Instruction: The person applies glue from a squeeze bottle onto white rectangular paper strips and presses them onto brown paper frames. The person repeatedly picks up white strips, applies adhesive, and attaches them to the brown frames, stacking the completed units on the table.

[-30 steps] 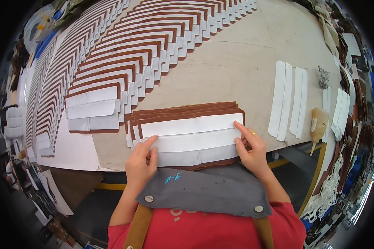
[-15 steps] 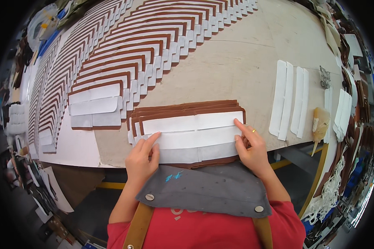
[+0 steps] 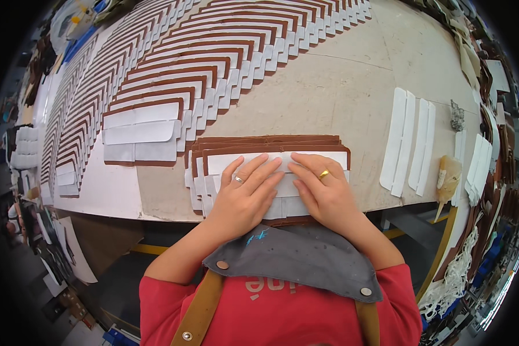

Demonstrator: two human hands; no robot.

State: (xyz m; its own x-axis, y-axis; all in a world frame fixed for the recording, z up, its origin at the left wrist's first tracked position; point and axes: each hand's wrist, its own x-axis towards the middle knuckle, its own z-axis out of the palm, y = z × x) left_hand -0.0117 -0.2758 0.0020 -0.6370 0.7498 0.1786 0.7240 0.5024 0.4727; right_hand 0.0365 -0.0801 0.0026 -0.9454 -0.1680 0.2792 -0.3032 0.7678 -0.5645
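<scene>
Two hands: left hand [image 3: 245, 196] and right hand [image 3: 323, 193] lying flat, fingers spread, gripping nothing, side by side and nearly touching at the fingertips.
Under the palms: small stack of brown leather panels [image 3: 268, 144] topped with white lining strips [image 3: 225, 164], at the near table edge.
Pressing well: probably best with even palm weight, stroked from the middle outward, edges kept square, no sliding of the layers.
Materials: brown pieces thin, matt, long rectangles; white pieces papery or fabric-like, some with rounded corners.
Beyond the fingertips: long overlapped rows of like pieces [image 3: 213, 63], fanned like shingles.
Right of the right hand: loose white strips [image 3: 406, 141] on the bare tabletop [image 3: 328, 92].
Near the body: grey apron [image 3: 300, 256], tan straps.
</scene>
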